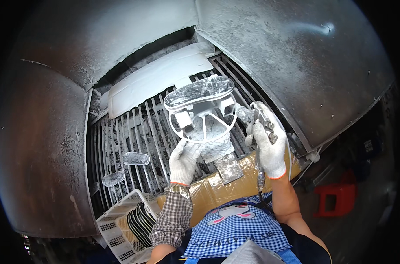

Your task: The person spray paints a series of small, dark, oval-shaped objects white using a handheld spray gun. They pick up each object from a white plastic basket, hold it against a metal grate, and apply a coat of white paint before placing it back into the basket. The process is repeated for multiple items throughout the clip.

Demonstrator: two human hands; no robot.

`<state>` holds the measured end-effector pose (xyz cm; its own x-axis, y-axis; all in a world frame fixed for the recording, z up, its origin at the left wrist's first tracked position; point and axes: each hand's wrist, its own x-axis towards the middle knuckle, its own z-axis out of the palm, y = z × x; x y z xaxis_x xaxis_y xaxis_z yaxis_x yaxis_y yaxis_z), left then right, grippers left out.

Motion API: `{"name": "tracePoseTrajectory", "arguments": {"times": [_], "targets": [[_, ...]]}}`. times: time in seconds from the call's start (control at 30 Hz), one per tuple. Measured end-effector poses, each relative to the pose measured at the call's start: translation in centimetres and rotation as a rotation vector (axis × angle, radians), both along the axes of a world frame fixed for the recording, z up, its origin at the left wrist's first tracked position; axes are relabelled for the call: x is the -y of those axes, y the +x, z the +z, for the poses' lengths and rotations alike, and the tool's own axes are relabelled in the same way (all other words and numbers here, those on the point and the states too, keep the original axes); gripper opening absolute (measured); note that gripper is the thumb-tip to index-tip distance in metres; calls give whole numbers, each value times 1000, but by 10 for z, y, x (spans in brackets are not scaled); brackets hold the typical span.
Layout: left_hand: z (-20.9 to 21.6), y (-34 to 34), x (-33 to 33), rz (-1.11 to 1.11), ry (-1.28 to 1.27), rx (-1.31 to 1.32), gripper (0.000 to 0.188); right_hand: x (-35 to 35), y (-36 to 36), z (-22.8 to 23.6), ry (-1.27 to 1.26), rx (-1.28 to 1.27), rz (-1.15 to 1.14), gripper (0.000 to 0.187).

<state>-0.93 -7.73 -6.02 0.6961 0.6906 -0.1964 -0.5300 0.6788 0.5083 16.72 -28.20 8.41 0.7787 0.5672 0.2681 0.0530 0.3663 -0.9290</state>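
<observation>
Both my hands wear white knit gloves. My left hand (183, 163) has its fingers bent at the lower left rim of a white spoked ring (204, 128). Above the ring sits a long rounded plate (199, 93) wrapped in clear film with a white edge; white blocks join the two. The ring stands over a powder-covered support (217, 147) on the grate. In my right hand (271, 149) is a spray gun (244, 114), its nozzle close to the ring's right side. A hose fitting (260, 178) hangs below it. My palm partly hides the gun's body.
Dusty metal walls (292, 57) enclose the slatted grate (153, 125). A white sheet (160, 79) lies at the back. Small film-wrapped plates (136, 159) rest at left. Nearer are a tape-covered yellow pad (213, 191) and a white basket (114, 226) holding black rings. A red stool (336, 198) stands right.
</observation>
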Motion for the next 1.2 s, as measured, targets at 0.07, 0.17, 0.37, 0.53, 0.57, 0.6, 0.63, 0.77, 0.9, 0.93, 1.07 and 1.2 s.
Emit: {"name": "tracePoseTrajectory", "arguments": {"times": [0.07, 0.17, 0.37, 0.53, 0.57, 0.6, 0.63, 0.77, 0.9, 0.93, 1.07, 1.2], "targets": [[3, 0, 1, 26, -26, -14, 52, 2, 5, -2, 1, 13, -6, 54], [0, -4, -5, 13, -29, 6, 53, 4, 14, -3, -2, 20, -28, 53], [-1, -9, -19, 57, 8, -16, 53, 8, 14, 1, 62, -43, -106, 55], [-6, -3, -11, 122, -5, -15, 45, 23, 0, 8, -34, -16, 41, 52], [-9, 0, -8, 104, 15, -6, 44, 23, -1, 8, -40, -5, 28, 52], [-6, 7, 1, 68, 26, -29, 40, 23, -2, 8, -46, 7, 16, 52], [-1, 11, 11, 34, 15, -25, 37, 24, -3, 8, -50, 18, 8, 53], [-8, 26, 32, -56, -51, 16, 39, 24, 5, 10, 18, -54, -34, 51], [-6, 31, 37, -64, -110, 38, 45, 30, 10, 14, 3, -36, -67, 50], [-7, 31, 34, -57, -110, 31, 43, 30, 9, 11, 50, -60, -71, 50], [-14, 22, 22, -15, -132, 10, 37, 41, 4, 15, -26, -37, 55, 51], [-17, 14, 13, 18, -43, -21, 37, 39, 3, 11, 24, -18, 8, 50]]}}
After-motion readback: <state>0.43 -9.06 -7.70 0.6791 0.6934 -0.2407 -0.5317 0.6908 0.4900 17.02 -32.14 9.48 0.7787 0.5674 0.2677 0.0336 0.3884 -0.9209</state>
